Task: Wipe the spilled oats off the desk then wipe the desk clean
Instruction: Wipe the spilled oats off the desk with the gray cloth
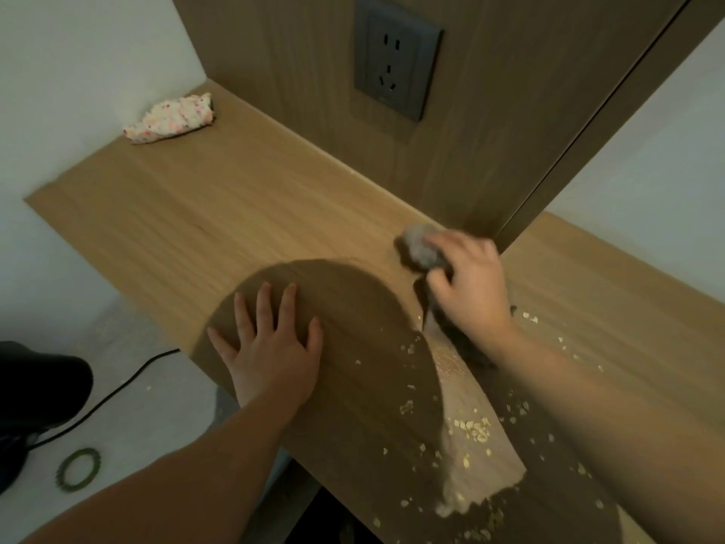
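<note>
Since the oats [470, 427] lie loose on the tabletop [196, 214], nearer to me than my right grip [469, 284] and around that forearm out to the near edge, I rate them as light, dry flakes. They should skid and scatter rather than clump, so pinching them up is pointless. My judgement is to herd them with the grey cloth [418, 245].

Right grip: fingers curled round the cloth, which is bunched into a soft wad and pressed to the tabletop close to the upright wood panel. The cloth looks limp and compressible. Best held at the bunched top, so its lower face lies broad on the wood. The wad is blurred and I cannot read its folds.

Left grip [270, 347]: open, palm and straight fingers flat on the tabletop, well to the left of the cloth, holding nothing.

Outward: a speckled white cloth [170, 119] in the far left corner, well apart from both grips. A wall socket [396, 56] is on the panel beyond the right grip. A black cable [117, 390] and a green ring [77, 469] are on the floor, left of the left grip.
</note>
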The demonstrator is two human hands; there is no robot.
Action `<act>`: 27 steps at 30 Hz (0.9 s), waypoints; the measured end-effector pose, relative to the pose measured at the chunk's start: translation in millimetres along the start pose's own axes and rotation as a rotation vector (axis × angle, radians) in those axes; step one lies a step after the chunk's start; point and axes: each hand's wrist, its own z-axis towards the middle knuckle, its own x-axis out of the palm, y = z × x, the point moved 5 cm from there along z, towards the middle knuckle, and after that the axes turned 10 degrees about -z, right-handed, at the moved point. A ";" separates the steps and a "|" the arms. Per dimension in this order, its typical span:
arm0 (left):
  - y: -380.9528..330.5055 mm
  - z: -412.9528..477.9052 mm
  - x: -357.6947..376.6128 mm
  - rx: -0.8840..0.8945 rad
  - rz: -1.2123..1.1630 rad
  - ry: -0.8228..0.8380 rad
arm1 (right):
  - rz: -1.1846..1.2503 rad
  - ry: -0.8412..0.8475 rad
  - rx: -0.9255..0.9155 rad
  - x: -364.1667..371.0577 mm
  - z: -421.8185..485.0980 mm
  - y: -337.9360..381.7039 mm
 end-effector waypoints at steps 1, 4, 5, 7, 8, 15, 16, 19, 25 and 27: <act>-0.2 -0.2 0.2 -0.001 -0.003 -0.003 | -0.050 0.000 0.094 1.9 14.7 -4.1; -0.1 0.3 0.8 -0.005 -0.012 0.000 | -0.201 0.134 0.167 24.7 29.2 8.2; 0.2 0.4 0.9 -0.006 -0.016 -0.004 | -0.195 0.164 0.134 28.4 28.1 13.9; 0.6 0.4 0.3 -0.003 -0.026 -0.011 | -0.106 0.204 0.017 27.5 26.5 19.3; 0.7 0.2 0.1 -0.002 -0.027 -0.009 | -0.057 0.204 -0.020 23.4 27.3 18.8; 0.4 2.2 0.9 -0.019 -0.028 0.009 | -0.207 0.132 0.125 31.8 42.8 12.7; 1.1 2.3 1.1 -0.020 -0.031 0.010 | -0.150 0.149 0.077 32.3 39.1 19.5; 1.9 0.2 -0.1 -0.012 -0.034 0.001 | 0.016 0.208 -0.160 29.9 24.0 42.1; 0.7 2.5 0.6 0.002 -0.040 -0.008 | -0.220 0.123 0.207 29.2 52.8 18.5; 1.9 3.0 -0.4 0.008 -0.046 -0.002 | -0.143 0.184 0.203 32.5 50.5 22.7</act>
